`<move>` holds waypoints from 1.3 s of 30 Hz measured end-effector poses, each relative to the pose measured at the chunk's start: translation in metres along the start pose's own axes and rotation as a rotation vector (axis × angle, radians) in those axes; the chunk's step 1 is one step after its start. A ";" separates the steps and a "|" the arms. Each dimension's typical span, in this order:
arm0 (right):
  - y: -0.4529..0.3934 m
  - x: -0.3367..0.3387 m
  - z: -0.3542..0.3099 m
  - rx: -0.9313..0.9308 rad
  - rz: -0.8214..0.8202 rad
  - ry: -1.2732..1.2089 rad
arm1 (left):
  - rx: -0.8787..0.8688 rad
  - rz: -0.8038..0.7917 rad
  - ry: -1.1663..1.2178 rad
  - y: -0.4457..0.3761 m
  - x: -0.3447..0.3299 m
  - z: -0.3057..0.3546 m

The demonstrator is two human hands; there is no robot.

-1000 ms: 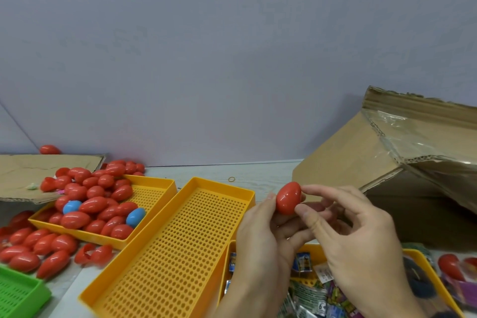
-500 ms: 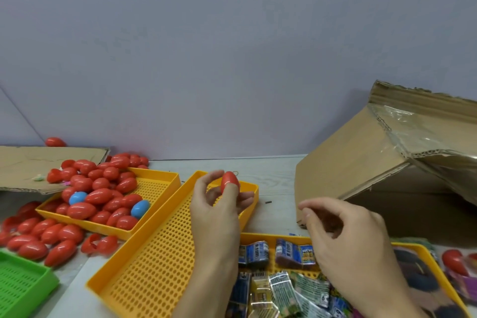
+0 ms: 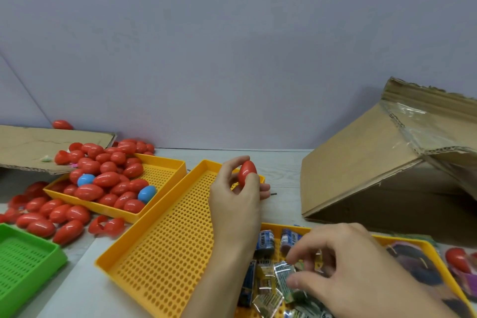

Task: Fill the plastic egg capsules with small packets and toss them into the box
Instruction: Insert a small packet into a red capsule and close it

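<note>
A large cardboard box (image 3: pixel 374 170) lies tipped on its side at the right of the pale table (image 3: pixel 284 162), its flap with clear tape hanging over the dark opening; what it holds cannot be made out. A flat sheet of cardboard (image 3: pixel 38 147) lies at the far left by the wall, with one red egg (image 3: pixel 62 125) behind it. In the middle a long yellow perforated tray (image 3: pixel 165 240) runs from the near edge toward the wall, its floor bare. Just left of it, a second yellow tray (image 3: pixel 165 170) is heaped at its left end with red egg capsules (image 3: pixel 105 179) and two blue ones (image 3: pixel 146 193); more red eggs (image 3: pixel 51 217) spill onto the table beside it, a few of them open halves. A green slotted tray (image 3: pixel 23 263) sits at the lower left corner. At the lower right a third yellow tray (image 3: pixel 423 248) holds a jumble of small foil packets (image 3: pixel 271 289), blue, green and silver. Beyond its right rim lies another red egg (image 3: pixel 458 259). The left hand (image 3: pixel 235 201) is raised over the far end of the long tray, thumb and fingertips pinching a closed red egg capsule (image 3: pixel 247 172) upright. The right hand (image 3: pixel 343 268) hovers over the packet tray with fingers curled down among the packets; blur keeps me from telling whether it grips one.
</note>
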State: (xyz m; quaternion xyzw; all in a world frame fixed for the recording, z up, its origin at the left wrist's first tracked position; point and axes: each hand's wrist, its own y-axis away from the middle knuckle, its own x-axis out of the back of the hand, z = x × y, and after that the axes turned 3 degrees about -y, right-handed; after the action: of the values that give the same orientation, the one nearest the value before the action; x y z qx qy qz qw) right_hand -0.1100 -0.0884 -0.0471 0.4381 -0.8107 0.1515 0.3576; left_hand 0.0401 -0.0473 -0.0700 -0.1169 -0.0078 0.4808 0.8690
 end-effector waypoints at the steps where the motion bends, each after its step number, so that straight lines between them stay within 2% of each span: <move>1: 0.000 0.000 0.001 -0.014 0.012 0.029 | -0.001 -0.003 -0.002 0.000 0.000 0.000; 5: 0.005 0.009 0.017 -0.133 0.210 0.178 | -0.004 -0.022 -0.006 0.001 -0.001 0.000; 11: 0.005 0.007 0.019 -0.277 0.194 0.369 | -0.001 -0.036 -0.020 0.001 -0.002 -0.001; 23: 0.008 0.003 0.015 -0.212 0.254 0.368 | -0.006 -0.055 -0.043 0.001 -0.003 -0.002; 28: 0.006 0.007 0.023 -0.194 0.343 0.140 | -0.004 -0.053 -0.061 0.001 -0.003 -0.003; 31: 0.005 0.013 0.025 -0.150 0.427 -0.191 | -0.009 -0.054 -0.063 0.000 -0.002 -0.004; 34: 0.005 0.015 0.024 -0.170 0.441 -0.556 | 0.002 -0.076 -0.047 0.001 -0.002 -0.003; 39: 0.000 0.011 0.028 -0.212 0.462 -0.744 | 0.106 -0.244 -0.018 0.004 -0.002 0.005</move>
State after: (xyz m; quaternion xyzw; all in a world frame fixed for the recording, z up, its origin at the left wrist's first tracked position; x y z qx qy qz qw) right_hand -0.1271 -0.1108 -0.0587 0.2313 -0.9717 -0.0242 0.0416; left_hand 0.0346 -0.0462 -0.0657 -0.0646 -0.0041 0.3722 0.9259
